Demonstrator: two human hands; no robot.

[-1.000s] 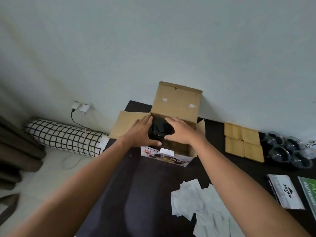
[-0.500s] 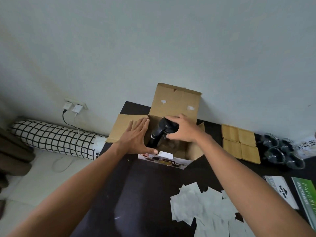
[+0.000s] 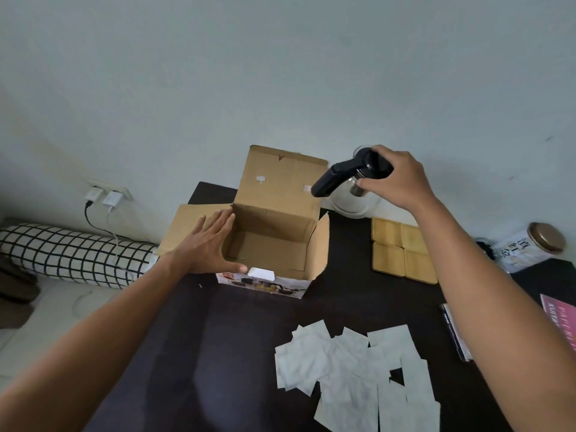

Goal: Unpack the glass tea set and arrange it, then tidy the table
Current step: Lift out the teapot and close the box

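The glass teapot (image 3: 353,199), clear with a black lid and black handle, hangs in the air to the right of the open cardboard box (image 3: 274,241). My right hand (image 3: 396,179) grips it by the lid from above. My left hand (image 3: 207,244) lies flat with fingers spread on the box's left edge and flap. The box's inside looks bare. Four bamboo coasters (image 3: 403,251) lie in a square right of the box.
Several white paper sheets (image 3: 358,378) lie scattered on the black table (image 3: 218,338) near its front. A clear jar with a gold lid (image 3: 530,247) lies at the right, with booklets (image 3: 455,332) nearer. A checked bolster (image 3: 71,255) lies on the floor at left.
My right hand has lifted the teapot out of the box and carried it up and to the right. My left hand stayed on the box's left edge.
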